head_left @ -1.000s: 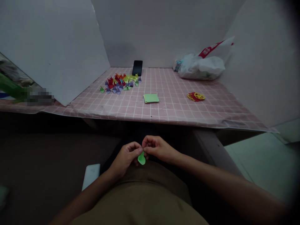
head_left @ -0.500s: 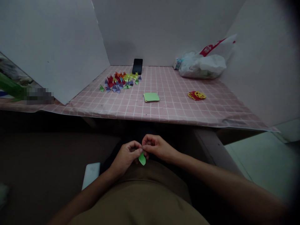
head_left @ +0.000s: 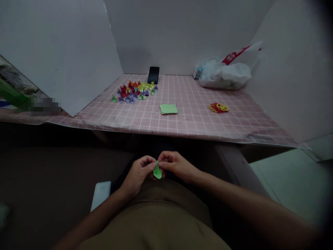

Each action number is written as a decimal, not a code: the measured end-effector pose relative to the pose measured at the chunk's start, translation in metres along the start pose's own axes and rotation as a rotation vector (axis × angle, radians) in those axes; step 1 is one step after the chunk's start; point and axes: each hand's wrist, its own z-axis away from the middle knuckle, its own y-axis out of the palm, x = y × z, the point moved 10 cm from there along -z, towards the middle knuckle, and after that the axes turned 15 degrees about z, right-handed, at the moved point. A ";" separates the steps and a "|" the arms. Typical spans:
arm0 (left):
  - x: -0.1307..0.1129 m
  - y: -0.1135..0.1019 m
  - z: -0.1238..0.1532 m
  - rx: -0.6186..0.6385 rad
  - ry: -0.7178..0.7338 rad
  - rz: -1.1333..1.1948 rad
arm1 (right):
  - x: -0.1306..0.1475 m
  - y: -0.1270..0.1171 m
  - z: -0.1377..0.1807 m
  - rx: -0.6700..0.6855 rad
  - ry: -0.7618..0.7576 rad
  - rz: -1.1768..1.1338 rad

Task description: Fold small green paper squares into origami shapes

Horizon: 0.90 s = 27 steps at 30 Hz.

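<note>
A small piece of green paper (head_left: 157, 172), partly folded or curled, is pinched between my two hands above my lap. My left hand (head_left: 142, 172) grips it from the left with thumb and fingertips. From the other side, my right hand (head_left: 175, 165) holds its upper end, the thumbs almost meeting. The paper's top is partly covered by fingers. On the table in front lies a stack of square paper (head_left: 169, 109), green on top with yellow showing beneath. Farther left stands a cluster of small folded paper figures (head_left: 134, 91) in red, orange, yellow, purple and green.
A dark phone (head_left: 153, 75) leans at the back of the pink checked table (head_left: 192, 121). A white plastic bag (head_left: 225, 74) sits at the back right, near red and yellow cutouts (head_left: 219, 107). White panels enclose the table. Beside my left forearm lies a white flat object (head_left: 101, 194).
The green paper has turned and shifted slightly up between my fingers, showing more of its upper part. Both hands keep their pinch. The camera view has shifted slightly.
</note>
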 end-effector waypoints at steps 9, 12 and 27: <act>0.001 0.001 0.000 0.012 -0.009 -0.026 | 0.001 -0.006 0.000 -0.049 -0.029 0.165; 0.002 0.002 0.000 0.011 -0.023 -0.029 | 0.002 -0.006 0.002 -0.049 -0.019 0.179; 0.010 0.007 0.001 0.099 -0.078 0.047 | -0.001 0.000 0.001 0.020 -0.005 0.025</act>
